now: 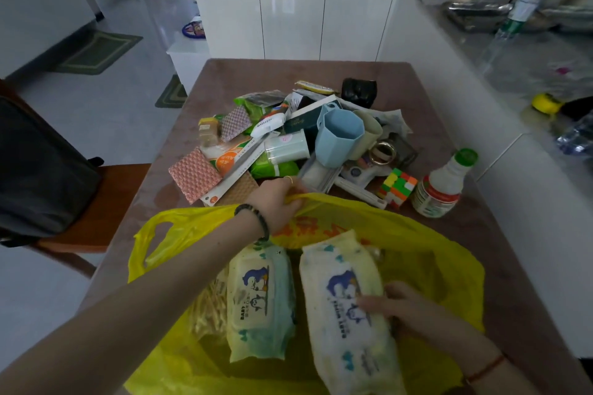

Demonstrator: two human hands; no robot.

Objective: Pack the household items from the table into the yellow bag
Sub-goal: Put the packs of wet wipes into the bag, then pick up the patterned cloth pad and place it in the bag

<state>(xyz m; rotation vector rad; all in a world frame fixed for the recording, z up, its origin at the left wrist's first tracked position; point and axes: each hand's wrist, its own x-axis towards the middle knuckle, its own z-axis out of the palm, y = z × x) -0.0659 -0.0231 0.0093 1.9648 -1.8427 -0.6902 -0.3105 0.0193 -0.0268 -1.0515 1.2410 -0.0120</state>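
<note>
**Both hands at the open yellow bag**

The left hand [276,202] is closed, pinching the far rim of the yellow bag [417,244] between thumb and fingers and holding it up; a dark bead bracelet sits on the wrist. The left forearm reaches diagonally from the lower left across the bag's mouth. The right hand [394,301] lies inside the bag with fingers loosely curled onto the right wipes pack [349,314], touching its side near the printed label; whether it actually grips the pack cannot be told. A thin red band circles the right wrist, and the arm comes in from the lower right.

A second wipes pack [256,301] lies in the bag just left of the first, and a bundle of pale sticks [208,308] lies beside it.

The bag rests on the near part of the brown surface [218,80]. Just beyond the left hand lies the heap of items: a blue cup [340,138], a puzzle cube [398,187], a white bottle with a green cap [439,186] and pink patterned cloths [195,175].
</note>
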